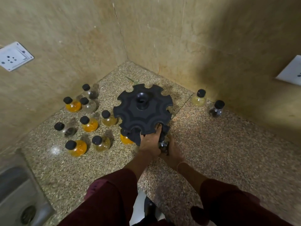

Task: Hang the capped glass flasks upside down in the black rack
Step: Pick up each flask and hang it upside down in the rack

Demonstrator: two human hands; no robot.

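Observation:
The black rack (143,111) is a round notched disc with a central hub, standing on the speckled counter (211,144) in the corner. My left hand (150,142) grips its near edge, with a finger in a notch. My right hand (171,150) holds a dark-filled glass flask (163,144) just below the rack's near rim; the flask is mostly hidden. Several capped flasks stand upright left of the rack, some with orange contents (89,123), some clear or dark (66,129). An orange flask (125,139) sits partly under the rack. Two more flasks (199,97) (216,109) stand to the right.
Tiled walls (162,38) meet in a corner just behind the rack. A white wall socket (13,56) is on the left wall and another (291,70) on the right. A steel sink (17,196) with a drain lies at the lower left.

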